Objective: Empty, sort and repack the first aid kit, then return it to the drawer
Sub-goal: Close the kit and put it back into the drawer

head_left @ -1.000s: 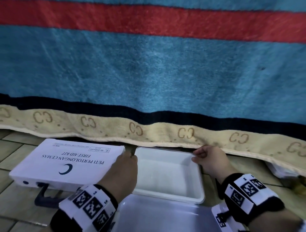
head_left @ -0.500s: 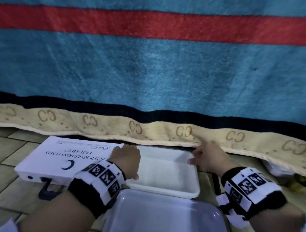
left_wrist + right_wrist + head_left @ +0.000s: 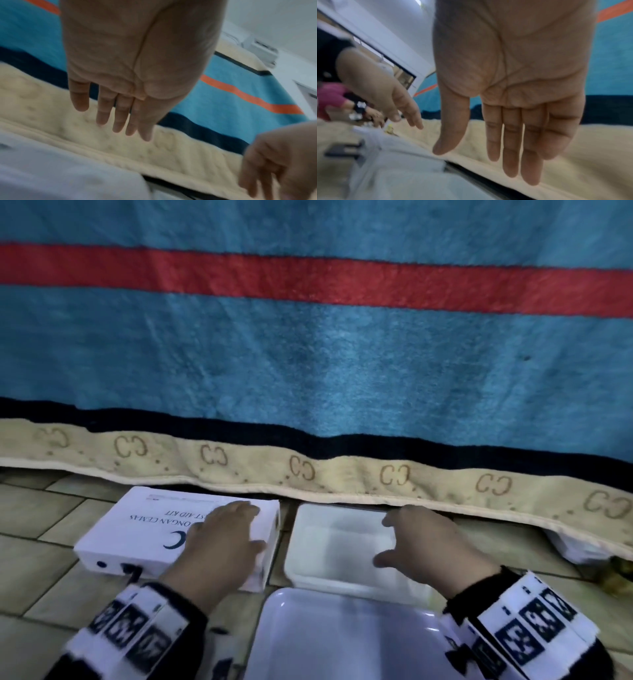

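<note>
Down on the tiled floor (image 3: pixel 41 556), the closed white first aid kit (image 3: pixel 144 529) lies just left of an empty white tray (image 3: pixel 308 542), both by the blanket's hem (image 3: pixel 342 470). Left hand (image 3: pixel 222 542) hovers flat over the kit's lid, fingers straight, grasping nothing. Right hand (image 3: pixel 424 546) hangs spread and released over the tray.
</note>
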Motion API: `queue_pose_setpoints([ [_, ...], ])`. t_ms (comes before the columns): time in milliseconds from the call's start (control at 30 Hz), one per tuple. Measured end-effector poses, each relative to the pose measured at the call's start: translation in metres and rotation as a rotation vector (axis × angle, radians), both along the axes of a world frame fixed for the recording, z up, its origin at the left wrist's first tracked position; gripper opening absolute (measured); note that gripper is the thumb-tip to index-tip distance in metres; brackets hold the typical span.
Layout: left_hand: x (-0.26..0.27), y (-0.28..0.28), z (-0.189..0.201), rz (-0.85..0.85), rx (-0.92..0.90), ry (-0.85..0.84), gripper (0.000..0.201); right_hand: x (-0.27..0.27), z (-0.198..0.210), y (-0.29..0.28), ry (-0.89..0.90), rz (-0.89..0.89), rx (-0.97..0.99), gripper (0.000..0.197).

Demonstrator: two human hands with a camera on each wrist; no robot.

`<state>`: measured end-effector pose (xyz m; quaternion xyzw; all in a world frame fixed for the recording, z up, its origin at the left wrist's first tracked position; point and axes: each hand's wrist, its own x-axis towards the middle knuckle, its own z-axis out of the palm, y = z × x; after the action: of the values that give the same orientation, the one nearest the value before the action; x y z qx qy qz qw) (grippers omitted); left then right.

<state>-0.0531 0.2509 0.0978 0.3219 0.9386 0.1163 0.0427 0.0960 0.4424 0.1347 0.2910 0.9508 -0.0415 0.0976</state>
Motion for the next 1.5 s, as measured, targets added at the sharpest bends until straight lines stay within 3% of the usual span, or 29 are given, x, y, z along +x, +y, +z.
queue_pose_setpoints([
  [133,-0.058,-0.098,0.001,0.187,-0.057,0.053,0.056,-0.032,0.002,-0.069,0.144,0.244,-0.139,0.053],
  [233,-0.096,-0.141,-0.013,0.182,-0.185,-0.021,0.080,-0.068,-0.014,-0.119,0.080,0.393,-0.057,0.050],
  [300,-0.106,-0.151,-0.023,0.112,-0.158,-0.045,0.087,-0.088,-0.024,-0.145,0.010,0.384,0.046,0.042],
  [500,-0.123,-0.164,-0.039,0.011,-0.001,0.115,0.054,-0.117,-0.040,-0.183,0.019,0.301,0.250,0.030],
  [633,-0.123,-0.168,-0.040,-0.058,-0.030,0.143,0.044,-0.113,-0.043,-0.190,0.058,0.217,0.233,0.032],
  [733,-0.120,-0.172,-0.035,-0.074,-0.092,0.106,0.056,-0.094,-0.041,-0.199,0.096,0.089,0.155,0.042],
  [833,-0.098,-0.180,-0.035,-0.098,-0.016,0.064,0.073,-0.054,-0.047,-0.238,0.501,0.017,-0.045,0.036],
  [900,-0.066,-0.188,-0.042,-0.150,0.181,0.041,0.063,-0.022,-0.061,-0.277,0.690,0.094,-0.294,0.017],
  [1000,-0.020,-0.202,-0.059,-0.261,0.230,-0.008,0.039,0.015,-0.099,-0.326,0.519,0.220,-0.828,0.006],
  [1067,-0.001,-0.207,-0.070,-0.314,0.122,-0.121,0.044,0.033,-0.138,-0.338,0.351,0.233,-1.042,0.008],
  [1133,0.008,-0.209,-0.082,-0.360,-0.002,-0.209,0.059,0.047,-0.183,-0.335,0.265,0.077,-1.141,0.009],
  [1233,0.014,-0.208,-0.093,-0.410,-0.176,-0.198,0.074,0.066,-0.249,-0.311,0.295,-0.399,-1.199,0.016],
  [1300,0.017,-0.209,-0.099,-0.405,-0.274,-0.165,0.076,0.073,-0.284,-0.293,0.502,-0.872,-1.340,0.019],
  [1367,0.018,-0.208,-0.102,-0.406,-0.306,-0.134,0.090,0.075,-0.302,-0.276,0.790,-1.255,-1.488,0.009],
  [1400,0.018,-0.207,-0.102,-0.409,-0.314,-0.132,0.093,0.077,-0.313,-0.268,0.874,-1.363,-1.520,0.013],
  [1500,0.017,-0.205,-0.102,-0.390,-0.320,-0.151,0.074,0.076,-0.334,-0.253,0.959,-1.521,-1.646,0.023],
])
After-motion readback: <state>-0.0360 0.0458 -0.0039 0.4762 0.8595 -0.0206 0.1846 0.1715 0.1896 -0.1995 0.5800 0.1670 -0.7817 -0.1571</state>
